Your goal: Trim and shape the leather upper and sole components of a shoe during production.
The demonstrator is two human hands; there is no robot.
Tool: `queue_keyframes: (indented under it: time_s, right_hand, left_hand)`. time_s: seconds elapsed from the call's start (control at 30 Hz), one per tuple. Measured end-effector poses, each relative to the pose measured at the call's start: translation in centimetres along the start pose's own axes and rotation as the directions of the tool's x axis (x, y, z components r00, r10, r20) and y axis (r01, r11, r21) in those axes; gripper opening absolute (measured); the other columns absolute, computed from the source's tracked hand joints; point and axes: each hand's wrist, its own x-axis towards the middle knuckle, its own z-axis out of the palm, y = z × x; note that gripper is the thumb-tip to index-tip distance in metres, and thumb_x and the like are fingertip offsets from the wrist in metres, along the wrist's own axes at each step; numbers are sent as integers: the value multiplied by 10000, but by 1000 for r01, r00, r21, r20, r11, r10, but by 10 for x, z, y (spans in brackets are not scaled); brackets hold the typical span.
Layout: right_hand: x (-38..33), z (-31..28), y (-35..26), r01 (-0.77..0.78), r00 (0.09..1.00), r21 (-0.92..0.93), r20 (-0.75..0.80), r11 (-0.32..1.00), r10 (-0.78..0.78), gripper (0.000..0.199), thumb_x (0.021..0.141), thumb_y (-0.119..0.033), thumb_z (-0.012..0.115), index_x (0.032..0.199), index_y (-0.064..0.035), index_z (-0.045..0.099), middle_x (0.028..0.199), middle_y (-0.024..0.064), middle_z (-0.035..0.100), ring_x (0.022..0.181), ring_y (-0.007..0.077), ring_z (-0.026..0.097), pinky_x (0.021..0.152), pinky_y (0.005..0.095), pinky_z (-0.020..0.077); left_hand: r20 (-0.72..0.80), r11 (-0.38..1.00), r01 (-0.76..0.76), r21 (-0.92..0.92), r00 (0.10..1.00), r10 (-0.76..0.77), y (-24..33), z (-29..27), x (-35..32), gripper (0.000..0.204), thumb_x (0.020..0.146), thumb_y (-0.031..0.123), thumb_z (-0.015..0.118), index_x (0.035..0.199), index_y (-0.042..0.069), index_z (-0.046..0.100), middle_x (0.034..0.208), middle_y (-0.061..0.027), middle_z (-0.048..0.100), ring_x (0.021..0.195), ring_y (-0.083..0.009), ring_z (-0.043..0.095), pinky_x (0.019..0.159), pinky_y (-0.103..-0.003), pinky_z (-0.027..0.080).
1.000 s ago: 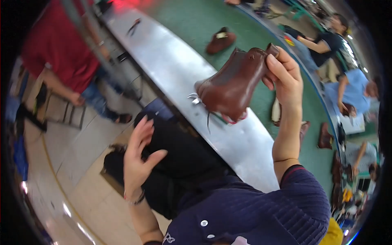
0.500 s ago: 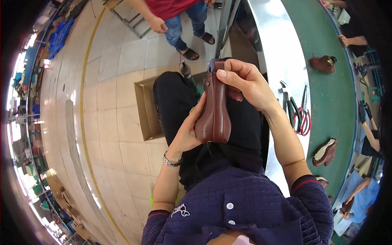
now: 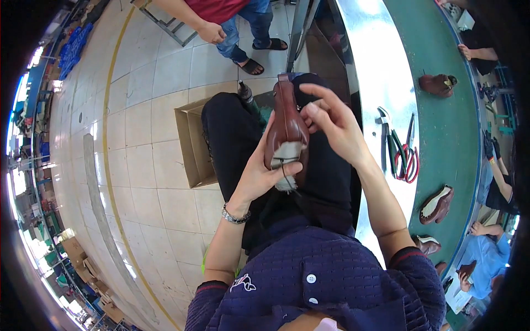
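Observation:
A brown leather shoe upper (image 3: 288,118), apparently stretched over a last, stands tilted above my lap, with its narrow end pointing away from me. Pale lining or uncovered underside shows at its near end, along with a dark lace or cord. My left hand (image 3: 255,177) grips this near end, with the thumb laid across the pale part. Close against the upper's right side is my right hand (image 3: 343,132), its index finger stretched out and its thumb near the leather. The other right fingers are bent and partly hidden; I see nothing held in them.
Right of me, a shiny metal ledge (image 3: 375,49) bears pincers (image 3: 393,143) and red-handled scissors (image 3: 409,160). Beyond it, a green belt (image 3: 455,132) carries several brown shoes (image 3: 437,207). A cardboard box (image 3: 182,154) and a bottle (image 3: 245,92) are by my left leg. A person (image 3: 221,11) stands ahead.
The shoe upper has been turned and tipped, so its pale near end now shows. My left thumb has come over that end. My right hand has let go of the far end and moved nearer.

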Motion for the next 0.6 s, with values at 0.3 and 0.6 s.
queue_keyframes:
  time_s: [0.3, 0.6]
  right_hand:
    - [-7, 8, -7, 194, 953, -547, -92, 815, -288, 456, 813, -119, 718, 1237, -13, 589, 984, 167, 690, 875, 241, 697, 774, 306, 533]
    - [33, -34, -4, 399, 916, -687, 265, 607, -302, 364, 903, -59, 599, 1267, -38, 606, 889, 137, 694, 678, 151, 633, 637, 262, 519]
  left_hand:
    - [-21, 987, 162, 6, 987, -162, 11, 4, 23, 777, 830, 213, 759, 1448, 58, 316, 1270, -57, 539, 1134, -137, 539, 974, -309, 438]
    - [21, 964, 266, 1, 964, -266, 19, -8, 39, 714, 860, 344, 723, 1399, 27, 378, 1227, -76, 567, 1104, -159, 550, 968, -316, 444]
